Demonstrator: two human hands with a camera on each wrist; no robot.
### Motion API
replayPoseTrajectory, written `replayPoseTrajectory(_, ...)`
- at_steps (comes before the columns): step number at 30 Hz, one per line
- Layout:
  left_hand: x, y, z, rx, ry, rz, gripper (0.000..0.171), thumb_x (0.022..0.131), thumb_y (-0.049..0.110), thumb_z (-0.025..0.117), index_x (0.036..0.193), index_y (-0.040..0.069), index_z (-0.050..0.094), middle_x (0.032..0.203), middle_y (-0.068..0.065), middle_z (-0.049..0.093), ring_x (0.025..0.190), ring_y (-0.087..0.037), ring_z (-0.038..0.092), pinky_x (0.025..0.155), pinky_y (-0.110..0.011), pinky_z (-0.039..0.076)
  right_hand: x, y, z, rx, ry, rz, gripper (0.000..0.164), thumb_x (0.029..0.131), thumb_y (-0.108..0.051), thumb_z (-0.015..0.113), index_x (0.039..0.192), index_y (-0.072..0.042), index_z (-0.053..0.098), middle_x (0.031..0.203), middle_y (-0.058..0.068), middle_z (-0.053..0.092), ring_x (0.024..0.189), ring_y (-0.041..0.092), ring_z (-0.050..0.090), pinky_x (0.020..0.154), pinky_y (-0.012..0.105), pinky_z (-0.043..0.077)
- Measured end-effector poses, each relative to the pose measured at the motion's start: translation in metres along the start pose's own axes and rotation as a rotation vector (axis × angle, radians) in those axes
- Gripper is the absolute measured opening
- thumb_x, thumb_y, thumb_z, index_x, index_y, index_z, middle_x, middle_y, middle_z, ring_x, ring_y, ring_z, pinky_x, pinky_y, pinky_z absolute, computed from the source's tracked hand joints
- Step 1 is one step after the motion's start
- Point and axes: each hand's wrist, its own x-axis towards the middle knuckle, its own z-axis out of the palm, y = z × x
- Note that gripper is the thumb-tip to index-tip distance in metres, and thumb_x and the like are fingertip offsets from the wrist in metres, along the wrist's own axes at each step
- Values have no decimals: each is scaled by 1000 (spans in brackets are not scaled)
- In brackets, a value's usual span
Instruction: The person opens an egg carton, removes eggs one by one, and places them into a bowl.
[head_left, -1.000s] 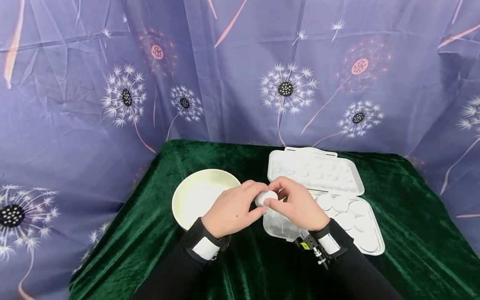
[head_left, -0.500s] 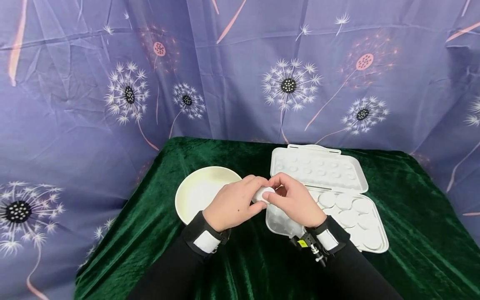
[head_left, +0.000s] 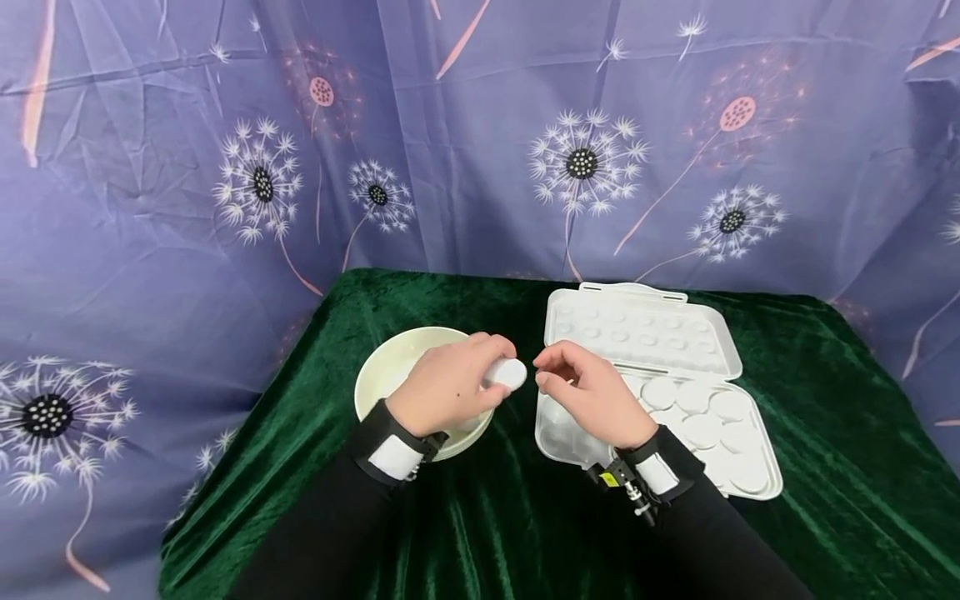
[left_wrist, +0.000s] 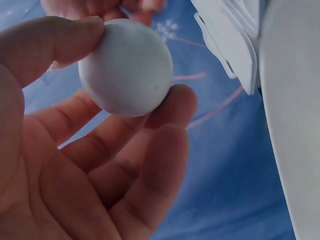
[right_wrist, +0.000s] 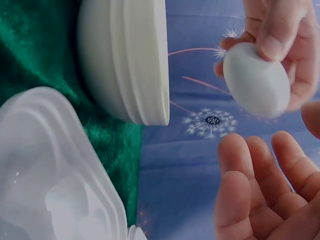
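Observation:
My left hand point(head_left: 446, 382) pinches a white egg point(head_left: 508, 373) between thumb and fingers, over the right side of a cream bowl point(head_left: 370, 379). In the left wrist view, the thumb presses on the top of the egg point(left_wrist: 127, 70) and the fingertips support it from below. Apart from the egg, to its right, my right hand point(head_left: 600, 404) has its fingers loosely bent around nothing. The right wrist view shows these right fingers point(right_wrist: 235, 155) below the egg point(right_wrist: 257, 80), with a gap between. The left hand hides part of the bowl's inside.
A white plastic egg box stands on the right, its lid point(head_left: 637, 329) folded back and several white eggs point(head_left: 705, 431) in its right part. Dark green velvet point(head_left: 510, 517) covers the table. Behind hangs a purple curtain point(head_left: 480, 192) with dandelions.
Both hands were touching the egg between them. The right hand has let go, and the left hand has moved left with the egg toward the bowl.

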Motion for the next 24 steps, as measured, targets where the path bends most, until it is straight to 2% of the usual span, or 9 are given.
replayPoseTrajectory(5,3,-22,-13,57,-24,-94,32,90,25,75,119,20,63,105,4,64,81,-11,61,69,-32,50,1,4,-5,-35,9,16,12,101,-22,64,112,-20,66,99,-1,69,85,14,65,75,34,51)
replayPoseTrajectory(10,8,-40,-17,106,-124,-185,33,93,25,71,125,18,64,110,0,67,88,-17,63,74,-38,51,0,6,-7,-64,17,19,10,100,-20,64,110,-21,67,97,-4,68,84,14,65,74,34,51)
replayPoseTrajectory(18,21,-64,-7,167,-309,-231,36,96,24,69,131,16,63,118,-4,68,99,-21,65,83,-41,51,-5,11,-8,-63,12,35,9,101,-22,63,109,-20,68,98,-6,68,86,13,65,73,34,50)
replayPoseTrajectory(24,28,-72,1,218,-388,-246,33,98,23,68,130,18,64,113,-3,69,91,-20,65,82,-38,50,-9,12,-7,-41,8,56,14,102,-23,63,113,-16,68,102,-6,68,88,13,66,73,33,51)
